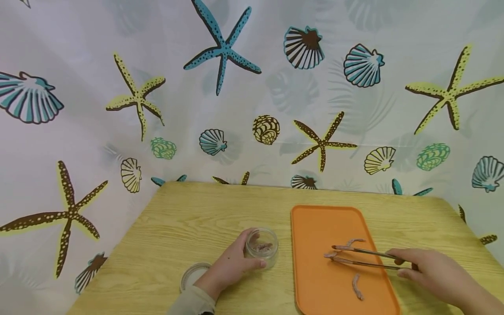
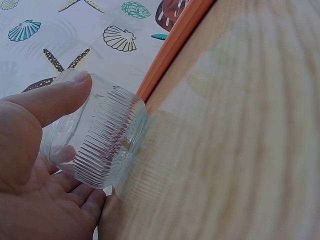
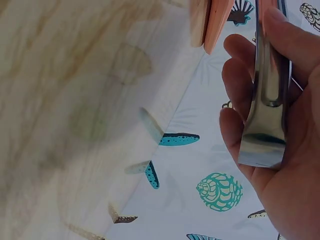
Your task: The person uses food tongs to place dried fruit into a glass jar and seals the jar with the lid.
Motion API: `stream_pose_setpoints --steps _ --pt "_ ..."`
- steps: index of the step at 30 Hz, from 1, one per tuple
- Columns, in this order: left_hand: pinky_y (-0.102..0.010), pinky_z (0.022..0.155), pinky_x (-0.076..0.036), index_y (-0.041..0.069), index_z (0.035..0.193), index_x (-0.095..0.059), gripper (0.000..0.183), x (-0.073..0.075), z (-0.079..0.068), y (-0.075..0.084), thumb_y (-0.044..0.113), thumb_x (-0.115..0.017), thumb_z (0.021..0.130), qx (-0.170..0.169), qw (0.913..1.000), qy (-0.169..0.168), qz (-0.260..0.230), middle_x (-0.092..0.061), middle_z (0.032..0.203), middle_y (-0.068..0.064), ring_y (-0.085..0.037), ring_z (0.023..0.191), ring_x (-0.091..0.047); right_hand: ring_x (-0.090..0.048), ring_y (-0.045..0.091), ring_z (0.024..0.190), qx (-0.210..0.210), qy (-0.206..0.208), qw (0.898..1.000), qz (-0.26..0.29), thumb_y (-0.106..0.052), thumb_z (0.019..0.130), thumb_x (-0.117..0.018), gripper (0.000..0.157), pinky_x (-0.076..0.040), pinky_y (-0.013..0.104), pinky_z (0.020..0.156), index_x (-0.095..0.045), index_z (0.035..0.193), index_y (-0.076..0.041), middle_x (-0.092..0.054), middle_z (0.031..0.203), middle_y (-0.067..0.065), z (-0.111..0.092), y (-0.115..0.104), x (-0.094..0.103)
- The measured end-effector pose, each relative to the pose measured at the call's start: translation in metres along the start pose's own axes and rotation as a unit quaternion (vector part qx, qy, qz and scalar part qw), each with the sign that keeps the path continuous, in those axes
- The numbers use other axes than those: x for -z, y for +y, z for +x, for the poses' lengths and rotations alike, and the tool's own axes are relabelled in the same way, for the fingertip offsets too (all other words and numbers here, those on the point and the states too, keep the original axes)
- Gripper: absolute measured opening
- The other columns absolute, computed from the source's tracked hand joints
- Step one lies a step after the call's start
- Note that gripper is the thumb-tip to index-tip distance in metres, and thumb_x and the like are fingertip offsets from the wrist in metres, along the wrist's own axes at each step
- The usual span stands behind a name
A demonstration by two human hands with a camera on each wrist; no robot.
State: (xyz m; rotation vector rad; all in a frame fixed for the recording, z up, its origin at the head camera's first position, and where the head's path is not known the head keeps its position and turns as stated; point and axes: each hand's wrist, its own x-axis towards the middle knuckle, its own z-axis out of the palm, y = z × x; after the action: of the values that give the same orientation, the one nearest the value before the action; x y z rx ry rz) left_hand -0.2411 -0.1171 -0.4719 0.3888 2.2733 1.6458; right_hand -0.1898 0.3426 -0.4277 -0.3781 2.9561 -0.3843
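Note:
My left hand [image 1: 230, 264] holds a clear glass jar [image 1: 272, 258] on the table, thumb on the near side and fingers behind. Small brownish pieces show inside this lidless jar, whose ribbed wall appears in the left wrist view. Metal tongs [image 1: 368, 264] are gripped by my right hand [image 1: 437, 271], their two arms spread above the orange tray [image 1: 320, 223]. A brownish strip [image 1: 328, 255] lies at the tong tips; whether they touch it I cannot tell. Another strip [image 1: 356, 240] lies just beyond the tongs, and a curved strip [image 1: 357, 287] lies nearer me.
Partly hidden by my left wrist, a round pale lid [image 1: 190, 276] lies on the wooden table [image 1: 212, 205]. Behind the table hangs a white curtain [image 1: 252, 100] printed with starfish and shells.

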Motion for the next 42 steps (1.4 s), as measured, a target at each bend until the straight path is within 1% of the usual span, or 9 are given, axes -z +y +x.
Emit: stream_pose_setpoints --steps 2,8,12,16,21,26,29,35,42 --pt "-0.051 0.108 -0.018 0.025 0.147 -0.025 0.09 0.0 0.002 -0.004 0.035 -0.079 0.075 -0.002 1.0 0.0 0.001 -0.034 0.147 -0.003 -0.025 0.137 -0.022 -0.051 -0.001 0.068 0.004 -0.004 1.0 0.004 -0.038 0.08 -0.071 0.042 -0.041 0.028 0.057 -0.062 0.12 -0.03 -0.061 0.093 -0.021 0.001 0.001 0.0" --pt "-0.051 0.108 -0.018 0.024 0.147 -0.025 0.091 0.0 0.001 -0.003 0.034 -0.079 0.075 -0.001 1.0 0.0 -0.004 -0.034 0.147 -0.004 -0.025 0.137 -0.023 -0.051 -0.002 0.069 0.02 -0.016 0.999 0.02 -0.042 0.082 -0.067 0.042 -0.04 0.027 0.057 -0.061 0.121 -0.028 -0.062 0.093 -0.02 0.001 0.002 -0.002" --pt "-0.051 0.108 -0.018 0.025 0.146 -0.026 0.09 0.0 0.0 -0.002 0.034 -0.079 0.075 0.003 1.0 0.001 -0.003 -0.035 0.147 -0.004 -0.025 0.137 -0.023 -0.056 0.001 0.076 0.019 -0.021 0.999 0.031 -0.044 0.082 -0.066 0.045 -0.043 0.028 0.059 -0.062 0.122 -0.026 -0.063 0.094 -0.019 0.001 0.002 -0.004" --pt "-0.051 0.108 -0.018 0.026 0.145 -0.027 0.089 -0.001 0.001 -0.002 0.034 -0.08 0.074 0.005 1.0 0.0 -0.005 -0.035 0.147 -0.003 -0.025 0.137 -0.023 -0.059 0.003 0.081 0.015 -0.017 0.999 0.025 -0.045 0.081 -0.067 0.045 -0.046 0.028 0.062 -0.062 0.121 -0.027 -0.063 0.094 -0.02 0.001 0.001 -0.005" --pt "-0.051 0.108 -0.018 0.026 0.145 -0.028 0.086 -0.001 0.001 -0.001 0.031 -0.079 0.075 0.009 0.9999 0.0 -0.007 -0.034 0.147 -0.005 -0.025 0.137 -0.022 -0.057 0.001 0.078 0.023 -0.003 1.0 0.009 -0.042 0.081 -0.068 0.04 -0.046 0.03 0.063 -0.064 0.118 -0.027 -0.062 0.091 -0.021 0.0 -0.003 -0.005" --pt "-0.051 0.108 -0.018 0.023 0.144 -0.029 0.085 -0.001 0.0 0.001 0.028 -0.079 0.076 0.012 0.9999 0.0 -0.004 -0.034 0.147 -0.007 -0.026 0.137 -0.022 -0.059 0.004 0.079 0.028 0.031 0.999 -0.016 -0.037 0.081 -0.071 0.036 -0.046 0.03 0.062 -0.066 0.115 -0.028 -0.066 0.096 -0.014 -0.002 -0.007 -0.006" --pt "-0.051 0.108 -0.018 0.026 0.144 -0.029 0.085 -0.001 -0.001 0.0 0.03 -0.079 0.076 0.009 1.0 0.001 -0.001 -0.034 0.147 -0.006 -0.025 0.137 -0.022 -0.06 0.005 0.078 0.027 0.049 0.998 -0.029 -0.035 0.081 -0.071 0.034 -0.045 0.029 0.06 -0.067 0.114 -0.028 -0.067 0.099 -0.011 -0.003 -0.009 -0.007" --pt "-0.05 0.108 -0.018 0.03 0.143 -0.029 0.086 0.0 0.0 -0.004 0.036 -0.08 0.074 0.001 1.0 -0.001 -0.002 -0.035 0.146 -0.001 -0.022 0.137 -0.022 -0.052 -0.003 0.068 0.022 0.058 0.997 -0.036 -0.034 0.081 -0.071 0.033 -0.039 0.027 0.055 -0.067 0.114 -0.029 -0.066 0.095 -0.013 -0.002 -0.011 -0.008" --pt "-0.048 0.107 -0.021 0.029 0.144 -0.028 0.087 0.002 0.001 -0.006 0.037 -0.079 0.074 0.004 0.9999 -0.008 -0.01 -0.034 0.146 -0.001 -0.021 0.136 -0.023 -0.045 -0.002 0.059 0.025 0.073 0.996 -0.031 -0.037 0.083 -0.068 0.032 -0.036 0.026 0.053 -0.066 0.114 -0.032 -0.064 0.089 -0.018 -0.002 -0.017 -0.006"
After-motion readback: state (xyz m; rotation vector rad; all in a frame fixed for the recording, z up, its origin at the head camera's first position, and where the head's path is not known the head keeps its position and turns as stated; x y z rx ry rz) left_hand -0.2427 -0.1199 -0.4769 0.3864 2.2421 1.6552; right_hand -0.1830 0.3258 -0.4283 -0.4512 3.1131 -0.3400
